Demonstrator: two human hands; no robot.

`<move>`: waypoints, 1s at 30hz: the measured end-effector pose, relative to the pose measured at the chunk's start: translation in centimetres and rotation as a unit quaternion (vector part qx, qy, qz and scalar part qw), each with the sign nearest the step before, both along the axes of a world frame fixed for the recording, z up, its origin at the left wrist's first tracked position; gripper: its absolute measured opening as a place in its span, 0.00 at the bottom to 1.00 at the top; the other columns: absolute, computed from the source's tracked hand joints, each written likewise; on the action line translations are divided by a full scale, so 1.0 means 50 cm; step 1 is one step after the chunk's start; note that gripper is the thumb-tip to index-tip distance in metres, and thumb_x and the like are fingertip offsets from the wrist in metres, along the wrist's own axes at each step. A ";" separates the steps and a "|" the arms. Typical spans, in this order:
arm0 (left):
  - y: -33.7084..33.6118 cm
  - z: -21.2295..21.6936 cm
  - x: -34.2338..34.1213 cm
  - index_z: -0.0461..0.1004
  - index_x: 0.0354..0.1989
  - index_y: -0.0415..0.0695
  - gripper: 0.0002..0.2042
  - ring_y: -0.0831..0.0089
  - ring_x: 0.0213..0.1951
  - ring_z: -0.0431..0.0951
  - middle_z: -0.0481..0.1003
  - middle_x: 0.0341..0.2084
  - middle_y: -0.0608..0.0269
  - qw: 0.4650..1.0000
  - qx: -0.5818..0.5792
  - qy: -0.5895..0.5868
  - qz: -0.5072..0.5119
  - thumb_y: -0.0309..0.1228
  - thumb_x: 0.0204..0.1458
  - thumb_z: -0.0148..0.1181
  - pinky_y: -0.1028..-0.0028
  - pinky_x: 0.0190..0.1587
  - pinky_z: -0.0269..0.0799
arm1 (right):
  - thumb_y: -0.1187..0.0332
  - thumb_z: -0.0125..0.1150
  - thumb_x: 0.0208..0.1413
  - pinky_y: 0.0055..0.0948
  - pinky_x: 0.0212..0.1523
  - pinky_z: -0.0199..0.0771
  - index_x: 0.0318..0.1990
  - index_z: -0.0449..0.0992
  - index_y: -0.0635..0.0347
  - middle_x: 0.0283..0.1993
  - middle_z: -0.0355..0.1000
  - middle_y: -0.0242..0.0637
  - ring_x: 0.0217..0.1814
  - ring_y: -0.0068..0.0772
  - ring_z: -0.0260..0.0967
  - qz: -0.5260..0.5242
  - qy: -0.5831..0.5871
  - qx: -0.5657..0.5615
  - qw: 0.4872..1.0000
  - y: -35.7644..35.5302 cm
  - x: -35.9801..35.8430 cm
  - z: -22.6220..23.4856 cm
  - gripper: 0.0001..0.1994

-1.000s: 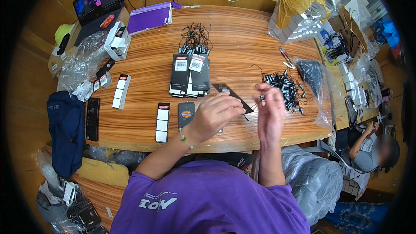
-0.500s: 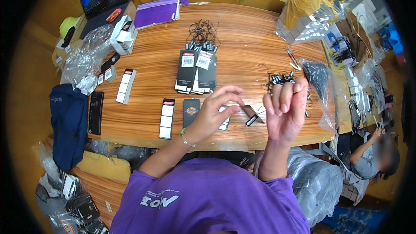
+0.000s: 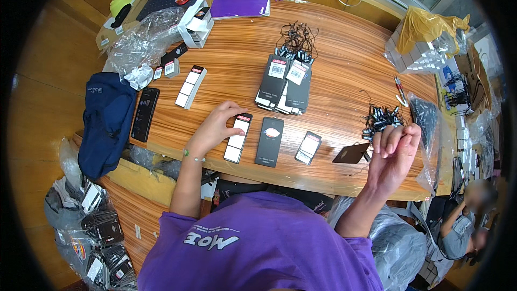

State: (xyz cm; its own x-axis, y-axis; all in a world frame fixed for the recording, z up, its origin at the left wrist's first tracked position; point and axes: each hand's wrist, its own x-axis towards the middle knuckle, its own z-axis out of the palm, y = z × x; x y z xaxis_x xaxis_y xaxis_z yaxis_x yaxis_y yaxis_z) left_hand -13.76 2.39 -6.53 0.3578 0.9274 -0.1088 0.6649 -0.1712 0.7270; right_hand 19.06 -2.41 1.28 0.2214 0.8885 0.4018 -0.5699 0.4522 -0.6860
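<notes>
My left hand (image 3: 218, 124) reaches over a stack of black tags with white panels (image 3: 235, 145), thumb and fingers apart at its upper end and thumb touching or just above it. My right hand (image 3: 396, 148) is raised at the right, fingers curled and pressed together; any thin cord in them is too small to see. Beside it a dark brown tag (image 3: 351, 153) hangs tilted with a black-and-white cord end. Between the hands lie a dark grey tag with an oval emblem (image 3: 270, 141) and a smaller white-panelled tag (image 3: 308, 147).
Behind are piled black tags with cords (image 3: 285, 83). At the right lie a heap of black cords (image 3: 382, 118), a clear bag (image 3: 425, 129) and a red-handled tool (image 3: 400, 90). A phone (image 3: 145, 114) and another tag stack (image 3: 190, 86) lie left.
My left hand has moved left, away from the hanging tag, to the white-panelled stack. My right hand stays raised with its fingers together. The whole view has shifted.
</notes>
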 end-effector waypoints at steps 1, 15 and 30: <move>-0.002 -0.003 0.001 0.72 0.44 0.42 0.23 0.61 0.50 0.64 0.65 0.42 0.57 1.000 0.014 -0.015 0.001 0.27 0.33 0.67 0.69 0.53 0.60 | 0.68 0.46 0.60 0.22 0.22 0.57 0.42 0.61 0.58 0.19 0.58 0.32 0.20 0.21 0.52 -0.005 -0.016 -0.003 1.000 0.000 -0.001 -0.001 0.06; -0.010 0.114 0.215 0.71 0.33 0.35 0.07 0.78 0.32 0.76 0.76 0.27 0.61 0.930 0.025 -0.362 0.066 0.17 0.44 0.59 0.83 0.35 0.72 | 0.81 0.50 0.52 0.17 0.29 0.62 0.46 0.59 0.62 0.24 0.66 0.30 0.27 0.17 0.64 -0.031 -0.344 -0.172 0.923 -0.018 -0.060 0.000 0.14; -0.028 0.135 0.310 0.75 0.32 0.35 0.07 0.79 0.28 0.75 0.77 0.27 0.60 0.941 0.069 -0.330 -0.022 0.22 0.44 0.61 0.81 0.30 0.72 | 0.81 0.49 0.51 0.16 0.24 0.59 0.45 0.60 0.62 0.21 0.64 0.30 0.23 0.15 0.58 -0.076 -0.350 -0.166 0.919 -0.018 -0.049 -0.029 0.14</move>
